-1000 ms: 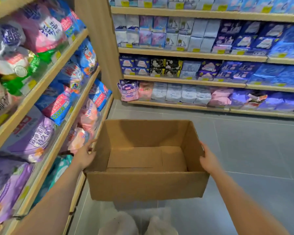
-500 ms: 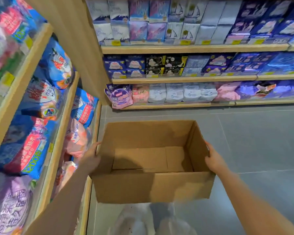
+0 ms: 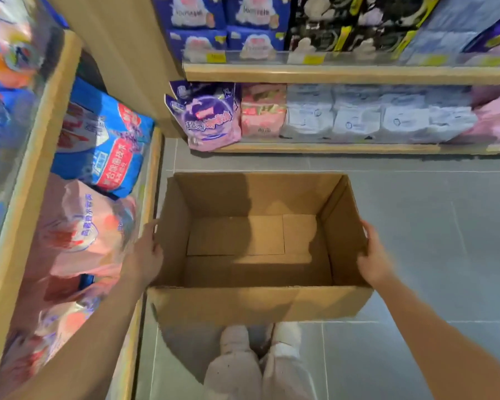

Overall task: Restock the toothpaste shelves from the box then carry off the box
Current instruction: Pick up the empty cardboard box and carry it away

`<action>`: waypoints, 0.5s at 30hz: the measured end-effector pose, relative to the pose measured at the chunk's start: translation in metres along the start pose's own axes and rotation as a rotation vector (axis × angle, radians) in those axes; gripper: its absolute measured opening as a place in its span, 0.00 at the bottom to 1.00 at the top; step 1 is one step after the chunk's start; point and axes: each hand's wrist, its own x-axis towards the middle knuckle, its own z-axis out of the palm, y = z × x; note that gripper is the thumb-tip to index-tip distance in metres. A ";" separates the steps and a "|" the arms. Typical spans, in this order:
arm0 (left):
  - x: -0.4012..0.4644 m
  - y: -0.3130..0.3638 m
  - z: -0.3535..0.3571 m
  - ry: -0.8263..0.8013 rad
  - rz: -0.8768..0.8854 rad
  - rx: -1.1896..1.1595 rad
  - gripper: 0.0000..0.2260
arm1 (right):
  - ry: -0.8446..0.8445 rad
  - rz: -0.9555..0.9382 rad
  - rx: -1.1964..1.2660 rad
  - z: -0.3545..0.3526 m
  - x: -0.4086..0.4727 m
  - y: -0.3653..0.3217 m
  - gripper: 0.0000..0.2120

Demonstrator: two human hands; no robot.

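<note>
An empty brown cardboard box (image 3: 257,304) hangs open-topped in front of me, level, above the grey floor. Only its folded bottom flaps show inside. My left hand (image 3: 146,256) grips the box's left wall from outside, thumb near the rim. On the opposite side my right hand (image 3: 373,255) grips the right wall the same way. No toothpaste is in view.
A wooden shelf unit (image 3: 26,197) close on my left holds blue and pink bags. Ahead, low shelves (image 3: 329,147) carry purple, pink and white packs. Grey tiled floor (image 3: 430,226) spreads to the right. My legs (image 3: 257,365) show under the box.
I have carried the box forward toward the corner where the two shelf units meet, and the view has tipped down. Both hands keep the same hold on the box walls.
</note>
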 end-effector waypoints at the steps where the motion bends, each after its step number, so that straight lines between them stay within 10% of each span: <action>1: 0.011 -0.005 0.016 0.026 0.022 0.015 0.21 | 0.027 0.012 0.011 0.017 0.016 0.005 0.37; 6: 0.043 -0.029 0.087 0.121 0.057 0.097 0.22 | 0.099 0.018 0.026 0.100 0.076 0.032 0.37; 15: 0.074 -0.095 0.142 -0.329 -0.157 0.083 0.29 | -0.024 0.067 0.014 0.168 0.099 0.058 0.38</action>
